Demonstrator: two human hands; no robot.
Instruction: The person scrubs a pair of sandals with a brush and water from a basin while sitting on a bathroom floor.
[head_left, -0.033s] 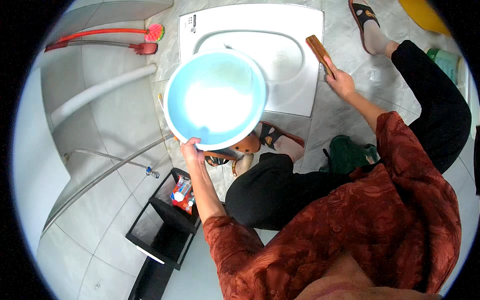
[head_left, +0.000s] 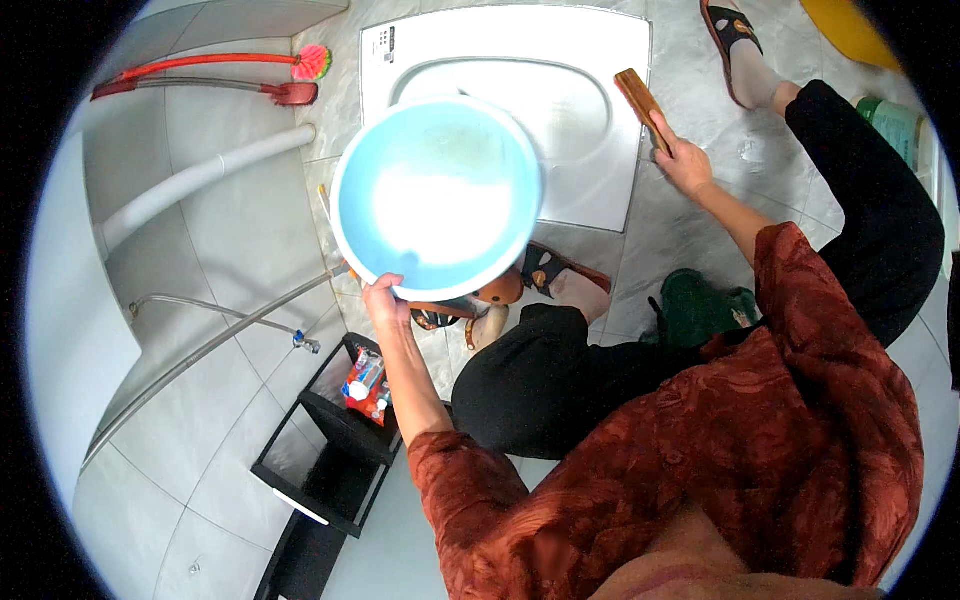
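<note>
A round light-blue plastic basin (head_left: 440,190) hangs tilted over the near left part of a white squat toilet (head_left: 575,110). My left hand (head_left: 385,300) is closed on the near left rim of the basin, and bright glare covers much of its inside. Off to the right, my right hand (head_left: 685,167) grips the near end of a brown wooden brush (head_left: 640,100). The brush points up and left beside the toilet's right edge; its bristles cannot be made out. Both hands are well apart.
A small green stool (head_left: 690,308) stands under me. Along the left wall are red long-handled brushes (head_left: 205,72), a white pipe (head_left: 215,175) and a small tap (head_left: 305,343). A black rack (head_left: 335,430) holds a red packet (head_left: 367,385). My sandalled feet flank the toilet's near side and right.
The basin has shifted slightly right, and its right rim now covers a little more of the toilet. My right hand and the brush stay almost where they were.
</note>
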